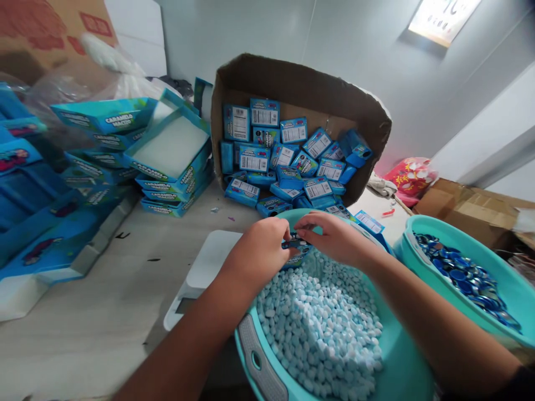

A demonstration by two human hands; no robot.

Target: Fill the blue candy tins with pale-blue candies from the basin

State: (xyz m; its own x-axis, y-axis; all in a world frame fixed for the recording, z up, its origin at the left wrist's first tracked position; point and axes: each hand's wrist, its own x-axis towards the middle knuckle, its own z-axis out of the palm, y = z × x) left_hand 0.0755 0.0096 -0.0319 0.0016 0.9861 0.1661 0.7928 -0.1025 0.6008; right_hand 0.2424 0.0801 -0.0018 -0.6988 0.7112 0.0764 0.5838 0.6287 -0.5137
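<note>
Close to tub rim, grips hold box.

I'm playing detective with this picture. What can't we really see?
All in the head view:
Most of the small blue box: covered by the fingers of the left hand and right hand.
The number on the scale display: too small and dark.
The wall sign: cut off by the top edge.
The right-hand tub: cut off by the right edge.
The middle basin's bottom: buried under pale blue pieces.

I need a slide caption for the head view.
Left hand holds a small blue box, right hand touching it, over a turquoise tub of pale-blue candies.
</note>
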